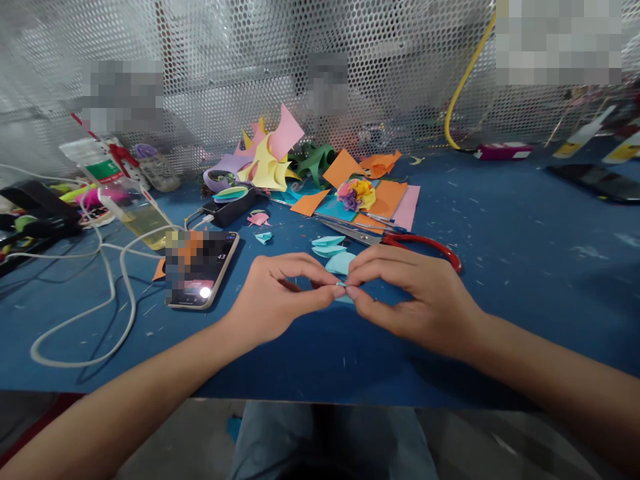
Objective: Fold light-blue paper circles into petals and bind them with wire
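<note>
Two hands share one small piece of light-blue paper [341, 285], which we hold in front of us, over the near part of the bench [515, 267]. The thumb and index finger of our left hand [273, 293] pinch it from one side; those of our right hand [425, 293] meet them from the other, tips nearly touching. Our fingers cover most of the piece, so we cannot tell its full outline or whether the light-blue patch showing below belongs to it. We judge the paper to be very light, thin and flexible, easily creased and liable to tear under opposed pulling. We therefore recommend gripping at the edges, with fingertip pressure only. More light-blue paper pieces [329, 251] lie just beyond our fingers, and the red-handled scissors [393, 239] rest behind our right hand, blades pointing left.
</note>
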Available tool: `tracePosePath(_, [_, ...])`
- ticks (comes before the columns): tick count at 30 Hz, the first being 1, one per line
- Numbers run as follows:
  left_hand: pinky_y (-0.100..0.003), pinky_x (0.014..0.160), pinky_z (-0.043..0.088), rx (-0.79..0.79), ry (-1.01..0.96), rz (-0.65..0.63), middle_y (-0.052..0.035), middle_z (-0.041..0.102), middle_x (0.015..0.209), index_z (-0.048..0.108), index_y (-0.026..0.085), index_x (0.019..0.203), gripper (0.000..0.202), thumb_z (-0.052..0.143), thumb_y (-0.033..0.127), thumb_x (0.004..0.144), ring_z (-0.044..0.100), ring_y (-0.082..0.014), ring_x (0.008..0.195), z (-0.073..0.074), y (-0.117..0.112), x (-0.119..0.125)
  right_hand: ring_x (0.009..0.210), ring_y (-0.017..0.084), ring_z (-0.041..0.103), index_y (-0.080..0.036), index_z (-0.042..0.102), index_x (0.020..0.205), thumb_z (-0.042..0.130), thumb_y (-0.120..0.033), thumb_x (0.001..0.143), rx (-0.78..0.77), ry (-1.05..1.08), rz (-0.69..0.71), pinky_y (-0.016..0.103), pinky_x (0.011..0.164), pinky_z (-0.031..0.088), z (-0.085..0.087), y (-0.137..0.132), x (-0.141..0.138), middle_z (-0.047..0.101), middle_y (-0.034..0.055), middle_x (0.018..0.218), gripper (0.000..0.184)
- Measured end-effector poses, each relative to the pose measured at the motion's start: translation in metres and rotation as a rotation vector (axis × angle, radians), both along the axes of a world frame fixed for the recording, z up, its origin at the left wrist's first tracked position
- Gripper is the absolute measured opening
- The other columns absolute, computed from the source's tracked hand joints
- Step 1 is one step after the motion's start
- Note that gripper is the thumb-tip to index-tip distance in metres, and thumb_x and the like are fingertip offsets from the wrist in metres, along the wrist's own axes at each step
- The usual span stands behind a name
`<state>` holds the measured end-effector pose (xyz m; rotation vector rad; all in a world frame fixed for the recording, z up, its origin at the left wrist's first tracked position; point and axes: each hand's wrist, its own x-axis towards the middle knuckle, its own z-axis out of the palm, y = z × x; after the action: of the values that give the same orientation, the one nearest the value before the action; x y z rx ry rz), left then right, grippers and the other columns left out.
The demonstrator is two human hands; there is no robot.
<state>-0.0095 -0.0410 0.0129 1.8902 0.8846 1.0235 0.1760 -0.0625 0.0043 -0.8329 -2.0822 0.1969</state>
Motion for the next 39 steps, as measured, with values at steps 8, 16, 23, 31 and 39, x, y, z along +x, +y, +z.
tracePosePath(8, [-0.019, 0.041, 0.049, 0.018, -0.058, 0.056, -0.0024, 0.07, 0.07, 0.073, 0.018, 0.074, 0.007, 0.07, 0.022, 0.069, 0.06, -0.0107, 0.053, -0.006, -0.0006, 0.0013, 0.067, 0.012, 0.06, -0.02, 0.058, 0.073, 0.056, -0.013, 0.076, -0.027, 0.033, -0.038, 0.025, 0.064, 0.049, 0.0022, 0.0015, -0.0007, 0.064, 0.0009, 0.072, 0.008])
tracePosePath(16, [-0.014, 0.037, 0.041, 0.047, -0.038, 0.16, 0.0001, 0.067, 0.062, 0.063, 0.016, 0.07, 0.015, 0.075, 0.018, 0.061, 0.062, -0.0105, 0.055, -0.0028, -0.004, 0.0018, 0.058, 0.012, 0.058, -0.021, 0.061, 0.072, 0.057, -0.013, 0.075, -0.22, 0.052, -0.048, 0.024, 0.06, 0.047, 0.0043, -0.0032, -0.003, 0.065, -0.0023, 0.066, 0.01])
tracePosePath(23, [-0.015, 0.045, 0.046, 0.076, -0.005, 0.079, -0.0007, 0.064, 0.064, 0.052, 0.015, 0.06, 0.023, 0.074, 0.018, 0.062, 0.059, -0.0097, 0.058, -0.0034, -0.0058, 0.0007, 0.059, 0.011, 0.057, -0.021, 0.063, 0.073, 0.056, -0.015, 0.078, -0.248, 0.002, -0.002, 0.022, 0.058, 0.045, 0.0032, -0.0024, -0.0025, 0.064, -0.0029, 0.066, 0.01])
tracePosePath(31, [-0.017, 0.051, 0.05, 0.144, 0.096, 0.013, -0.0002, 0.059, 0.065, 0.054, 0.015, 0.06, 0.02, 0.074, 0.017, 0.062, 0.056, -0.0088, 0.059, -0.007, -0.0046, -0.0009, 0.068, 0.012, 0.061, -0.02, 0.064, 0.079, 0.055, -0.022, 0.082, -0.25, -0.072, 0.054, 0.022, 0.062, 0.045, 0.0003, -0.0001, -0.0021, 0.068, -0.0016, 0.074, 0.01])
tracePosePath(39, [-0.014, 0.048, 0.047, 0.307, 0.099, -0.001, -0.0019, 0.067, 0.074, 0.071, 0.018, 0.07, 0.004, 0.068, 0.015, 0.069, 0.059, -0.0075, 0.058, -0.0041, -0.0018, -0.0002, 0.065, 0.009, 0.061, -0.022, 0.062, 0.077, 0.054, -0.019, 0.082, -0.302, -0.005, -0.051, 0.018, 0.059, 0.045, 0.0, 0.0033, 0.0, 0.068, -0.0046, 0.073, 0.01])
